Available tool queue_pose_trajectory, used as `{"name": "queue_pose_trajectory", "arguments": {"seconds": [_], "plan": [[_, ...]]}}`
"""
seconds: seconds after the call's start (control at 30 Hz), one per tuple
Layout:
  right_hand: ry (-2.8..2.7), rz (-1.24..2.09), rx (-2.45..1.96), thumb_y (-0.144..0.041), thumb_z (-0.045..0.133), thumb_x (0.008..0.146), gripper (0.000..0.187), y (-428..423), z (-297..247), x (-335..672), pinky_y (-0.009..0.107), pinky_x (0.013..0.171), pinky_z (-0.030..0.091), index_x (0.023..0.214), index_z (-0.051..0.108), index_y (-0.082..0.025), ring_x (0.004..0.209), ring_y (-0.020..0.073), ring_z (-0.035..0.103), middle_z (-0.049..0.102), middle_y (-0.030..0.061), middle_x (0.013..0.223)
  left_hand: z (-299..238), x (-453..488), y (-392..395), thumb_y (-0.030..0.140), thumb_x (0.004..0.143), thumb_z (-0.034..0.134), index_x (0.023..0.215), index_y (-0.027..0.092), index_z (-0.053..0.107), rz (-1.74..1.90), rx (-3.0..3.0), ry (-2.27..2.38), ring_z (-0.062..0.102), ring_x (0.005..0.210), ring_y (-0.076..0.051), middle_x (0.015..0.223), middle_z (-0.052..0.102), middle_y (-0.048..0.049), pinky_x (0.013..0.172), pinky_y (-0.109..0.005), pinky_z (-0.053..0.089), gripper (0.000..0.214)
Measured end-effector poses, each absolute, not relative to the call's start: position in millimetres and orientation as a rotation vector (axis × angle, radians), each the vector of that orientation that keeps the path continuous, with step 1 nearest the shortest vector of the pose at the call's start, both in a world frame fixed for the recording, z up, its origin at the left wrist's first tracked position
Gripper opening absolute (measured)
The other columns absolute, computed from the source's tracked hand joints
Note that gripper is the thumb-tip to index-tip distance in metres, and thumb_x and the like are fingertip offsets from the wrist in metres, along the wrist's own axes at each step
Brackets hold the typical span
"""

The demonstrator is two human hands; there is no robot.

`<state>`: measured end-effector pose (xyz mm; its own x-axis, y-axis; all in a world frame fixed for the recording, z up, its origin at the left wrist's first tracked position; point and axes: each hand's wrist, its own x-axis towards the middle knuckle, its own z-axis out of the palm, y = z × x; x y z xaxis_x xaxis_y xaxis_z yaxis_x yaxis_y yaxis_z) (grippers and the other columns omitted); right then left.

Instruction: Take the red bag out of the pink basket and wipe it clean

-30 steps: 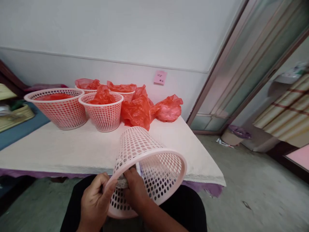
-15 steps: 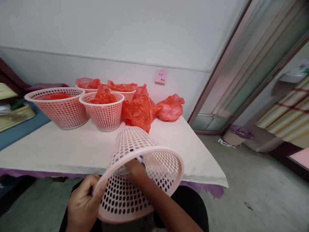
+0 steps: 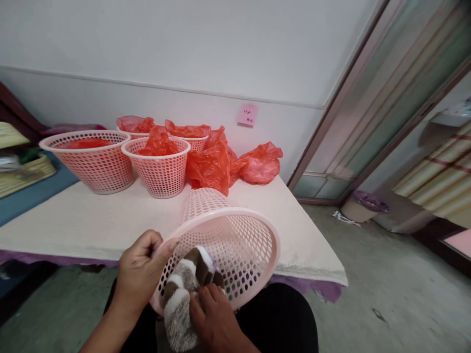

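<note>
A pink perforated plastic basket (image 3: 235, 213) lies tilted over my lap at the table edge, its mouth facing me. My left hand (image 3: 142, 267) is closed round the left side of its rim, thumb over the edge. At the mouth, my right hand (image 3: 213, 314) has its fingers bent onto a fluffy cloth (image 3: 180, 294) striped in white, grey and brown. Part of the cloth is inside the basket and part hangs over the lower rim towards me. My right palm hides some of it.
Pink baskets (image 3: 156, 171) lined with red plastic bags stand at the back left of the white-covered table (image 3: 110, 220). Crumpled red bags (image 3: 209, 166) lie beside them. A pink note (image 3: 248, 114) is on the wall. A bin (image 3: 362, 206) stands on the floor at right.
My right hand has come back from deep inside the basket to its mouth, bringing the striped cloth into view. The basket's mouth has tipped up slightly; my left hand keeps its rim.
</note>
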<state>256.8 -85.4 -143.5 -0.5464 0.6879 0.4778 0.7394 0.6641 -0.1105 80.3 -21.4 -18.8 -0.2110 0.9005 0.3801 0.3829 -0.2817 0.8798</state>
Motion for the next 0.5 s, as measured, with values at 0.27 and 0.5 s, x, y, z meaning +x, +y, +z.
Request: {"name": "queue_pose_trajectory", "arguments": {"seconds": [0.27, 0.5], "plan": [[-1.896, 0.361, -1.049, -0.013, 0.061, 0.076, 0.063, -87.1, -98.6, 235.1, 0.039, 0.077, 0.052, 0.137, 0.045, -0.022, 0.094, 0.0261, 0.058, 0.060, 0.0107, 0.106, -46.3, 85.2, -49.4, 0.050, 0.083, 0.064, 0.074, 0.022, 0.057, 1.373, 1.633, 1.587, 0.051, 0.061, -0.012, 0.064, 0.055, 0.0055, 0.058, -0.022, 0.042, 0.031], [-2.097, 0.535, -1.054, -0.022, 0.064, 0.082, 0.035, -70.7, -93.4, 244.8, 0.032, 0.078, 0.050, 0.116, 0.060, -0.026, 0.095, 0.0225, 0.058, 0.060, 0.0054, 0.105, -64.0, 81.3, -60.9, 0.051, 0.088, 0.056, 0.067, 0.021, 0.057, 1.420, 1.487, 1.607, 0.048, 0.052, -0.012, 0.056, 0.051, 0.0054, 0.049, -0.021, 0.039, 0.037]]}}
